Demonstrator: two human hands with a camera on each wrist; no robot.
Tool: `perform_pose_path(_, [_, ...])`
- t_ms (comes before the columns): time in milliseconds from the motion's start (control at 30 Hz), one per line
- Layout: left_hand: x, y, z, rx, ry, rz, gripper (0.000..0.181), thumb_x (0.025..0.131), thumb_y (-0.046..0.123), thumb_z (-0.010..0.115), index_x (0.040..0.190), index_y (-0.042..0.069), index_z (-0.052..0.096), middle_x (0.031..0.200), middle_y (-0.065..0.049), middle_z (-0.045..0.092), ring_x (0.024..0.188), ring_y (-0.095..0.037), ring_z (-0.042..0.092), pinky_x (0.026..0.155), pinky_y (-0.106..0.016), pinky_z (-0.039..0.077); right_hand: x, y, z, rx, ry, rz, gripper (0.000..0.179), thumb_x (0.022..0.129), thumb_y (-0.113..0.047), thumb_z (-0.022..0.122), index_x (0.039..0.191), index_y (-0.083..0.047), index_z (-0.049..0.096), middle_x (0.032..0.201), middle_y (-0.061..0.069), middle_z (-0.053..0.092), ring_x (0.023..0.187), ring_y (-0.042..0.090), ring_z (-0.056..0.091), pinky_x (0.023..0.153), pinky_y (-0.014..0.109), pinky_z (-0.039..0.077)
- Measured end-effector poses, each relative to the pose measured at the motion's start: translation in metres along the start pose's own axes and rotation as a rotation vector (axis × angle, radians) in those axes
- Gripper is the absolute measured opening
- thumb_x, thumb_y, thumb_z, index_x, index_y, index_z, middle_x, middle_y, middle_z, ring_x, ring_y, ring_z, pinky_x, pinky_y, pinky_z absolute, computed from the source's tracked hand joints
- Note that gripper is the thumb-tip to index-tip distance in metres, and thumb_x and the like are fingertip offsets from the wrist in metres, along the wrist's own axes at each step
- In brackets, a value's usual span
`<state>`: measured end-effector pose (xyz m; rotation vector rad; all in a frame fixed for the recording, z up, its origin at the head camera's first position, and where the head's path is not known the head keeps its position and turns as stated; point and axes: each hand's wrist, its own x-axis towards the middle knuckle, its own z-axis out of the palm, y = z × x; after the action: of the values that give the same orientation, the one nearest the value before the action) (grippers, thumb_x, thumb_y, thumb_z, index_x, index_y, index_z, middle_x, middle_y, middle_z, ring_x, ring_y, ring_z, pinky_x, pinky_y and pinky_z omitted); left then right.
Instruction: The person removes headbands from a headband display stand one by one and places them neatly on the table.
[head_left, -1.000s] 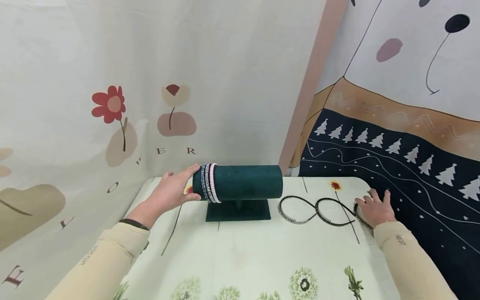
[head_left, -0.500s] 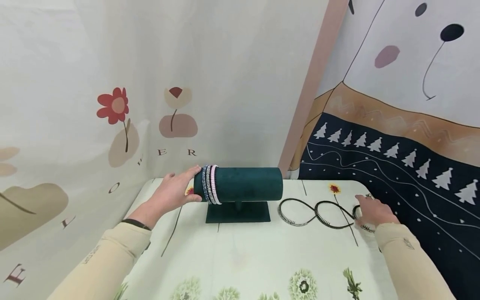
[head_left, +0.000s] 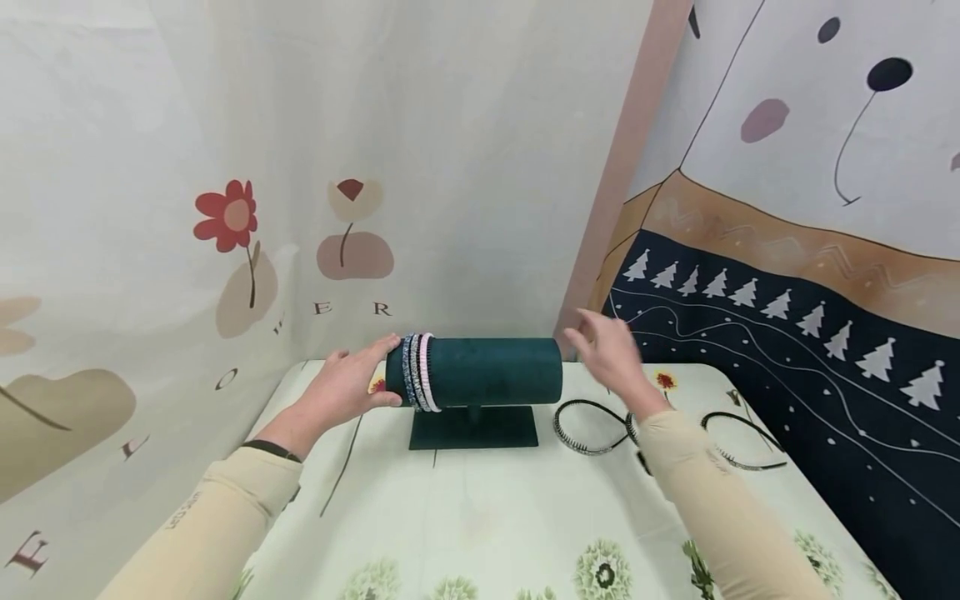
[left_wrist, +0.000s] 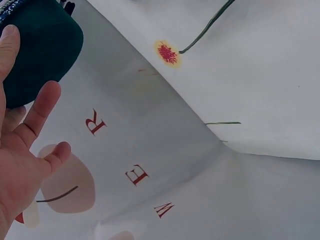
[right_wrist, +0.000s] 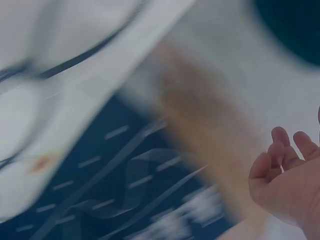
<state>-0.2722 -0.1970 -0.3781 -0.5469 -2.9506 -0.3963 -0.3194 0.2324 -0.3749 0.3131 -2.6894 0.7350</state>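
Observation:
A dark green cylindrical headband stand (head_left: 491,371) stands at the back of the table, with several headbands round its left part, a pink headband (head_left: 425,375) rightmost among them. My left hand (head_left: 345,379) holds the stand's left end, thumb in front and fingers over the top. In the left wrist view the other fingers spread out past the stand's end. Near the stand's right end my right hand (head_left: 611,354) is raised, its fingers loosely bent around nothing. The right wrist view shows the same bent, bare fingers beside the blurred green stand (right_wrist: 300,30).
Right of the stand lie a toothed headband (head_left: 584,451), a second headband (head_left: 632,429) mostly hidden by my right sleeve, and a third black headband (head_left: 724,414) near the table's right edge. Printed curtains (head_left: 480,208) close off the back and right side.
My right hand has let go of the rightmost headband and swung left and up to the stand's right end. That headband lies turned on the table. The left hand stays in place.

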Motion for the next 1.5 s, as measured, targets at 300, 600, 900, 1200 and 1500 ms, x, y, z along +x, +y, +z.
perform_pose_path(300, [-0.005,-0.001,-0.001,0.016,0.004,-0.001,0.105,0.087,0.042,0.089,0.168,0.009,0.031,0.172,-0.018,0.040,0.149,-0.040,0.052,0.124,-0.075,0.030,0.009,-0.161,0.054,-0.272,-0.217,-0.414,0.067,0.106,-0.061,0.057,0.163,-0.028,0.046,0.164,0.002,0.053,0.155,0.037,0.036,0.129,0.060,0.031])
perform_pose_path(600, [-0.002,-0.001,-0.002,0.045,0.012,0.019,0.104,0.088,0.043,0.087,0.168,0.008,0.031,0.171,-0.018,0.041,0.145,-0.040,0.058,0.122,-0.074,0.033,0.004,-0.177,0.081,-0.510,-0.200,-0.484,0.082,0.097,-0.076,0.056,0.164,-0.031,0.044,0.163,-0.001,0.054,0.154,0.032,0.038,0.127,0.055,0.035])
perform_pose_path(900, [-0.002,-0.002,-0.002,0.054,0.015,0.024,0.102,0.089,0.042,0.087,0.168,0.007,0.032,0.171,-0.017,0.040,0.146,-0.040,0.056,0.123,-0.074,0.033,0.006,-0.177,0.089,-0.483,-0.190,-0.458,0.088,0.089,-0.078,0.068,0.157,-0.024,0.052,0.161,0.000,0.057,0.151,0.030,0.041,0.126,0.053,0.038])
perform_pose_path(1200, [0.001,-0.003,0.000,0.040,0.008,0.018,0.103,0.089,0.042,0.087,0.168,0.008,0.030,0.172,-0.017,0.039,0.148,-0.040,0.054,0.124,-0.074,0.031,0.010,-0.180,0.081,-0.539,-0.237,-0.459,0.091,0.085,-0.075,0.076,0.154,-0.020,0.055,0.166,0.000,0.052,0.154,0.030,0.040,0.130,0.052,0.033])
perform_pose_path(1500, [0.000,-0.001,0.000,0.019,-0.004,0.009,0.104,0.088,0.041,0.088,0.168,0.009,0.031,0.172,-0.017,0.038,0.150,-0.040,0.052,0.125,-0.075,0.029,0.007,-0.165,0.063,-0.542,-0.276,-0.424,0.091,0.083,-0.070,0.082,0.152,-0.017,0.056,0.157,0.001,0.061,0.155,0.031,0.039,0.130,0.054,0.031])
